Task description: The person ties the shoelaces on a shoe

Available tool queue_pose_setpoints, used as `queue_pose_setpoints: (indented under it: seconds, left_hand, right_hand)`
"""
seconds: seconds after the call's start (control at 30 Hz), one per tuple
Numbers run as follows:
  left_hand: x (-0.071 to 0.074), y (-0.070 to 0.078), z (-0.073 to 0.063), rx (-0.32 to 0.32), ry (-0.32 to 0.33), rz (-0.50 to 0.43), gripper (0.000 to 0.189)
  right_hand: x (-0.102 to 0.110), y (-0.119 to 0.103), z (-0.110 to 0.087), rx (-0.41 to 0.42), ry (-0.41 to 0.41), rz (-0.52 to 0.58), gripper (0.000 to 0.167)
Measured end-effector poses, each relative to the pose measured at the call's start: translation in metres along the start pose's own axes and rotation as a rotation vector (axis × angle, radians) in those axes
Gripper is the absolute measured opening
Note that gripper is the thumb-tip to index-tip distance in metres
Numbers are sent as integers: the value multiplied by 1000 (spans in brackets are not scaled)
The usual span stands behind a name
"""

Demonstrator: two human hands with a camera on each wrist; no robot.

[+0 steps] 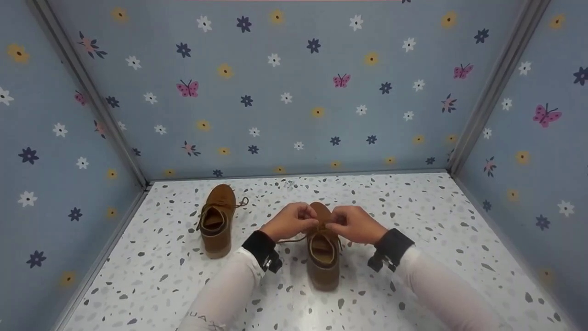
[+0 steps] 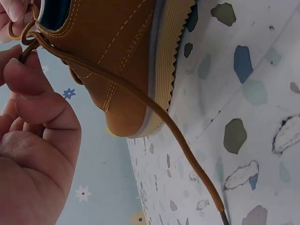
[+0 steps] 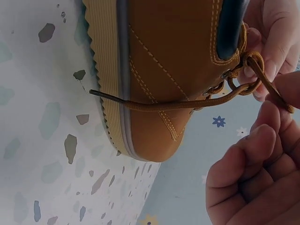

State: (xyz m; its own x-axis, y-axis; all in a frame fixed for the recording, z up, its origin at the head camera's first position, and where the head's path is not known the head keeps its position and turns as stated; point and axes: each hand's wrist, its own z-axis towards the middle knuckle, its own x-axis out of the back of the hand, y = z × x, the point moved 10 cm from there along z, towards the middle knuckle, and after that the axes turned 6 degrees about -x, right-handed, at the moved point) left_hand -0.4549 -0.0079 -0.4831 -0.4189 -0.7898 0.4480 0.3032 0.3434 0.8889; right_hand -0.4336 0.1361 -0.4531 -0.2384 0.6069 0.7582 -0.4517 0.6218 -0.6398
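A brown lace-up shoe (image 1: pixel 323 276) stands on the floor, its toe pointing away from me, with both hands over its front. My left hand (image 1: pixel 291 222) pinches a part of the brown shoelace (image 2: pixel 161 115) between thumb and forefinger. On the other side, my right hand (image 1: pixel 357 224) pinches another part of that lace. Looped lace crosses itself between the hands, close to the shoe's collar. One dark-tipped lace end hangs down each side of the shoe, as both wrist views show. In the head view the fingers hide most of the lacing.
A matching brown shoe (image 1: pixel 217 241) stands to the left, its laces loose at the sides. The speckled white floor (image 1: pixel 390 294) is enclosed by blue flowered panels (image 1: pixel 294 92) at the back, left and right. Grey metal strips (image 1: pixel 498 82) run along the corners.
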Motion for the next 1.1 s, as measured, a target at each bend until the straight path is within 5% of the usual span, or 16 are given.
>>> queue_pose_setpoints:
  seconds: [0.7, 1.1]
  left_hand:
    - [7, 3, -10, -23, -57, 225, 9]
    - [14, 7, -21, -68, -75, 330, 13]
  right_hand:
    - [11, 20, -4, -163, 99, -58, 40]
    - [7, 42, -11, -282, 65, -28, 39]
